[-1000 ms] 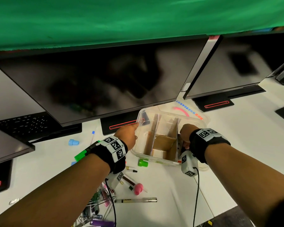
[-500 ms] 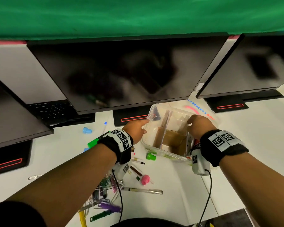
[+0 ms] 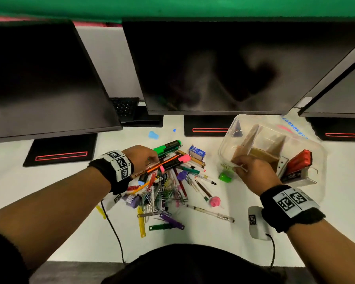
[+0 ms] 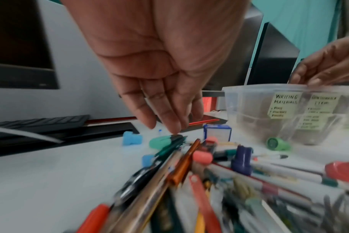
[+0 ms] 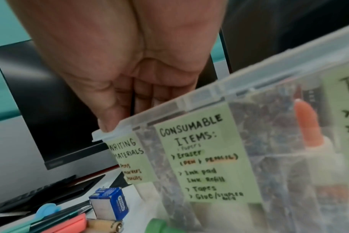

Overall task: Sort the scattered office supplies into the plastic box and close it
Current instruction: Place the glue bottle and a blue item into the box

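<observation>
Left hand [image 3: 140,158] hovers over the pen pile [image 3: 168,177] on the table [image 3: 49,191], fingers [image 4: 165,116] straight, grip released, tips at a green marker [image 4: 161,141]. Staple box [image 3: 196,153] beside the pile. Right hand [image 3: 252,173] grasps the near rim of the tilted, open box [image 3: 234,128], at the table's right.

white desk [image 3: 49,193], scattered pens [image 3: 172,171], plastic box [image 3: 230,140]

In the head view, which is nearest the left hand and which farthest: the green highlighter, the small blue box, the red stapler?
From the left hand:
1. Green highlighter, just right of the fingertips.
2. Blue box, farther right, at the pile's edge.
3. Red stapler, far right, inside the plastic box.
</observation>
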Motion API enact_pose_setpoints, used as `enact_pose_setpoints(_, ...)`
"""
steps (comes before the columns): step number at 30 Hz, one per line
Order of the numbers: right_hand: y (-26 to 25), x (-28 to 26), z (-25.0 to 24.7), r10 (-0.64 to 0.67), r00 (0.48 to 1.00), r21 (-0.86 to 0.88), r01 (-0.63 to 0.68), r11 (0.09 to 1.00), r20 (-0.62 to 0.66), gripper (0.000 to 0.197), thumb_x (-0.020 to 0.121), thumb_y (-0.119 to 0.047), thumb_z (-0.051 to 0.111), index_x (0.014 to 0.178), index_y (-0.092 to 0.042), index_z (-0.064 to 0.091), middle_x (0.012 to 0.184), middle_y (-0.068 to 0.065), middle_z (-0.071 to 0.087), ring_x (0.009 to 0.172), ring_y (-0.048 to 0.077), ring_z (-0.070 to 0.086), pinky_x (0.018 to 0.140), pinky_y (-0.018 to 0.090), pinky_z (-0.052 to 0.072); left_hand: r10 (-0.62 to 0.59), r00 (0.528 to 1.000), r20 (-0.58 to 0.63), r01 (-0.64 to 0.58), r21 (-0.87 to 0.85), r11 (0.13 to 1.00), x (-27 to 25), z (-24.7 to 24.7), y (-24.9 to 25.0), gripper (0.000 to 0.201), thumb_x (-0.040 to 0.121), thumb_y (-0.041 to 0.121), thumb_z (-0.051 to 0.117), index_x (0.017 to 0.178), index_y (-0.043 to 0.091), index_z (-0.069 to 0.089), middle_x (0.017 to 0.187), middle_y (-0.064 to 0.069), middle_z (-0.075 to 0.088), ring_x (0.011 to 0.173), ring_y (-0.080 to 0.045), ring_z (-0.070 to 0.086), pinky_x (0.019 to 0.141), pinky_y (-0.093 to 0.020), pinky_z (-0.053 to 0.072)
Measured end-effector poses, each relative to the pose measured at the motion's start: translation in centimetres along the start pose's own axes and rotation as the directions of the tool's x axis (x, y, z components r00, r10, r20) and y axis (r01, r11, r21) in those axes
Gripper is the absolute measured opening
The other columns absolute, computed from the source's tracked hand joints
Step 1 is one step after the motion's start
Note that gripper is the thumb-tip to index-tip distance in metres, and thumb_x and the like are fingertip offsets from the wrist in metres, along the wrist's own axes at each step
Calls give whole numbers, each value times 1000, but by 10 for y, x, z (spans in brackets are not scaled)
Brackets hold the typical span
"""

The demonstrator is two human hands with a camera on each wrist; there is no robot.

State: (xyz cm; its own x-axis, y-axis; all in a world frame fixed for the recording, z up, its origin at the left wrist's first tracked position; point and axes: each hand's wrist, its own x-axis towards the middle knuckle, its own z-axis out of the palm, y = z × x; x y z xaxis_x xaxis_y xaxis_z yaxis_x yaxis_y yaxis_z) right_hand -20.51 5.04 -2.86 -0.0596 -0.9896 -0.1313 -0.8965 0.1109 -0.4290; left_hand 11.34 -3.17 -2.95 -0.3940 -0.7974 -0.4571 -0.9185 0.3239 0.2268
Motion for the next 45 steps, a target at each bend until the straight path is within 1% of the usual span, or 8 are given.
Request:
enact_pose_setpoints(9,-11,8,13,52,998,1,-52,999,-34,23,90,-17,57,111,-12,65,108,14,70,100,32,63,89,34,48,4,957,290,-72,224,972,-39,45,-32,30,85,16,58,115,21,65,118,-2,64,110,-23,59,89,-26,44)
enact_pose_setpoints(13,-11,7,14,69,997,2,-69,998,-30,22,91,-17,57,111,-11,65,104,16,70,95,32,64,85,32,48,-2,954,301,-86,279,956,-43,64,-35,27,83,17,61,110,19,63,108,-7,67,104,-27,63,89,-34,50)
enact_pose_setpoints(20,-15,3,14,82,996,4,-82,997,-35,23,91,-19,55,112,-13,63,104,15,71,96,32,65,85,35,50,15,980,198,-61,224,973,-49,74,-34,23,84,31,60,105,21,60,102,-3,69,97,-23,65,87,-35,53)
enact_pose_setpoints(27,-16,0,11,99,995,28,-98,995,-16,21,90,-18,57,109,-14,64,102,13,71,92,31,65,82,31,49,4,996,93,-12,78,997,-49,53,-23,32,88,29,58,120,23,56,119,0,61,109,-19,57,89,-28,43)
enact_pose_setpoints(32,-20,-5,8,90,996,34,-90,995,4,26,86,-17,62,111,-14,65,107,10,71,96,28,63,89,31,49,96,994,55,-97,8,995,-44,12,12,35,87,25,60,122,24,61,120,-1,62,111,-19,55,92,-27,40)
enact_pose_setpoints(36,-27,-13,3,69,996,-40,-71,997,-48,37,82,-26,67,118,-16,63,126,4,61,121,28,46,108,33,31,193,979,-62,-197,-57,979,-34,-14,51,34,90,22,58,123,23,61,120,-1,62,111,-18,54,89,-25,39)
enact_pose_setpoints(40,-40,-25,-4,-84,996,77,84,993,-13,47,79,-35,71,122,-17,61,128,1,59,125,21,42,107,31,30,255,953,-165,-283,-171,944,-23,-26,85,34,92,15,53,125,22,60,122,-1,60,114,-19,54,94,-23,36)
enact_pose_setpoints(45,-39,-30,-5,-63,998,264,65,962,-17,57,74,-35,75,125,-16,58,122,4,62,114,19,53,99,29,41,295,919,-262,-368,-297,881,-10,-34,124,19,85,17,65,103,20,67,97,2,67,87,-12,59,79,-22,45)
